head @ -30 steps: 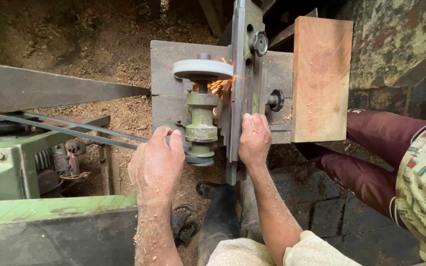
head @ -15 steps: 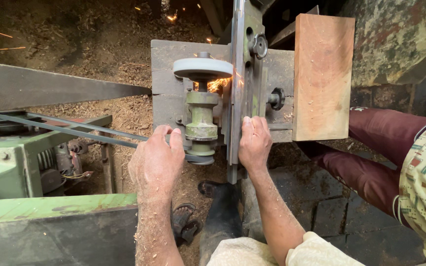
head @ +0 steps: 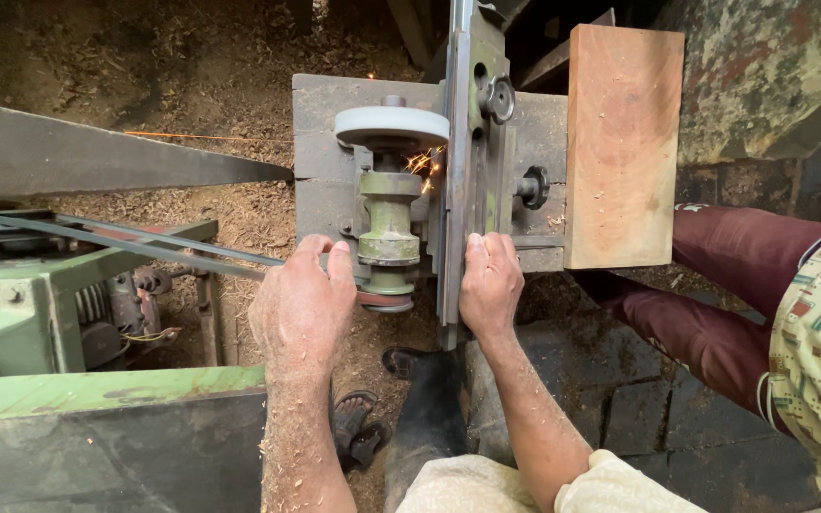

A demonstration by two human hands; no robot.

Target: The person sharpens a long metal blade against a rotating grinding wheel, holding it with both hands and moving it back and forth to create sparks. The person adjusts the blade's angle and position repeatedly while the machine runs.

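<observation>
- The grinding wheel (head: 391, 125) looks like pale, matt stone.
- Its spindle (head: 389, 223) is worn metal with chipped green paint.
- The long blade (head: 455, 161) is dull grey steel.
- The block (head: 622, 142) is raw, rough-sawn reddish wood.
- The floor (head: 192, 85) is loose sawdust.

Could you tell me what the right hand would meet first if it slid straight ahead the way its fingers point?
The right hand lies on the long steel blade, fingers pointing up the picture. Going straight on, it would likely first meet the round clamp knob on the guide, though depth is hard to judge; the sparking grinding wheel sits just left.
</observation>
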